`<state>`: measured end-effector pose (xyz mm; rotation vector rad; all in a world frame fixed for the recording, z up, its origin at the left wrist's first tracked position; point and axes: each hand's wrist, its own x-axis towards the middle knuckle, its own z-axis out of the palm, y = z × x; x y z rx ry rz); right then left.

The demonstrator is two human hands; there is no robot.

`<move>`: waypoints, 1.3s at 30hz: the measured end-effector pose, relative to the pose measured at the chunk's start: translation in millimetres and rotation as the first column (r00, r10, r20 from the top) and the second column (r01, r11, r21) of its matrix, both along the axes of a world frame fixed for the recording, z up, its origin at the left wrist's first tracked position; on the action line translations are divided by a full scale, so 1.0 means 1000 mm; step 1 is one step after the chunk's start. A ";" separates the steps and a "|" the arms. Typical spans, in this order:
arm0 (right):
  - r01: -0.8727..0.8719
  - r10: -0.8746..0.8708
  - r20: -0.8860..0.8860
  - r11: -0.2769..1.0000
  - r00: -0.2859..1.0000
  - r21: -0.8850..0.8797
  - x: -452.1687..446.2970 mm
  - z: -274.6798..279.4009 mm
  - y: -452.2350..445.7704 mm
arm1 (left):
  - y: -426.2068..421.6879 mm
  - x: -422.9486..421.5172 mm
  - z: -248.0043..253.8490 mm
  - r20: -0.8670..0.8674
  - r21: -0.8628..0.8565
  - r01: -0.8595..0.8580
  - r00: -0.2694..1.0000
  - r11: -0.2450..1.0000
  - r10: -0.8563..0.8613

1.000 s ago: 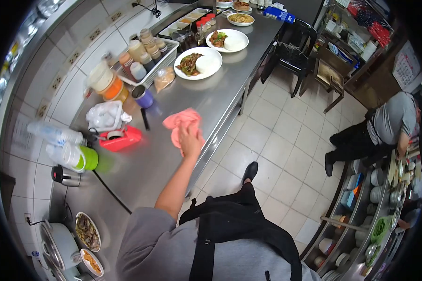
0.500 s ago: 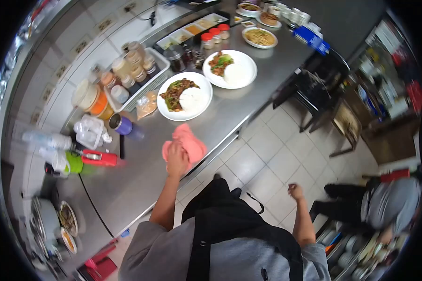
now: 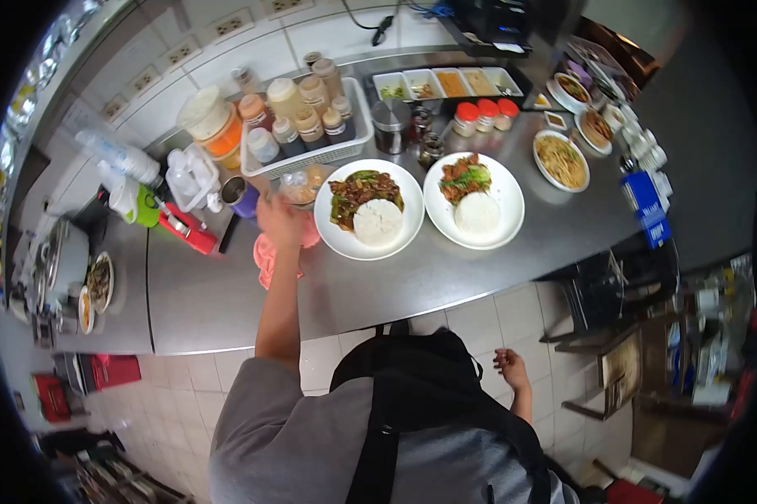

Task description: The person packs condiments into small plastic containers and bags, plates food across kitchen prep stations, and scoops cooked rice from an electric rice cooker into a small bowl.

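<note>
My left hand (image 3: 282, 220) is over the pink cloth (image 3: 265, 259) on the steel counter, between the purple cup (image 3: 241, 196) and the plate of meat, green vegetables and rice (image 3: 370, 214). Its fingers are smeared by motion, so their grip is unclear. Just beyond them lies a small clear bag with tan contents (image 3: 304, 183). Past the counter's front edge, my right hand (image 3: 509, 366) hangs empty with its fingers apart. A second plate with meat, greens and rice (image 3: 475, 202) stands to the right of the first.
Behind the plates are a white basket of bottles (image 3: 307, 126), red-lidded jars (image 3: 486, 116) and a tray of toppings (image 3: 450, 83). A noodle plate (image 3: 561, 162) and blue box (image 3: 645, 207) are at right. A red tape dispenser (image 3: 187, 228) and pot (image 3: 63, 252) are left.
The view has turned toward the counter, and the co-worker has left it. My left hand has moved up the cloth toward the small bag and cup. My right hand, first out of view, now shows.
</note>
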<state>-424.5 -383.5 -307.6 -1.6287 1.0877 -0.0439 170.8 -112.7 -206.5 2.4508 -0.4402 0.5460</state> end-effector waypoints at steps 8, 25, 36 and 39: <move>-0.420 0.437 -0.130 0.897 0.890 0.139 -0.028 -0.047 -0.148 | -0.046 0.054 0.022 0.078 0.375 -0.009 0.997 0.927 -0.022; -0.415 0.289 -0.310 0.460 0.906 -0.785 0.104 0.038 -0.238 | -0.013 0.050 0.003 0.195 0.493 0.013 0.973 0.870 -0.126; -0.553 0.520 -0.212 0.821 0.828 -0.144 0.262 0.232 -0.024 | 0.128 0.005 0.085 0.117 -0.350 -0.001 0.992 0.937 0.044; -0.612 0.602 -0.110 0.779 0.791 -0.135 0.313 0.249 0.029 | 0.189 -0.009 0.110 0.029 -0.565 -0.208 0.962 0.799 0.271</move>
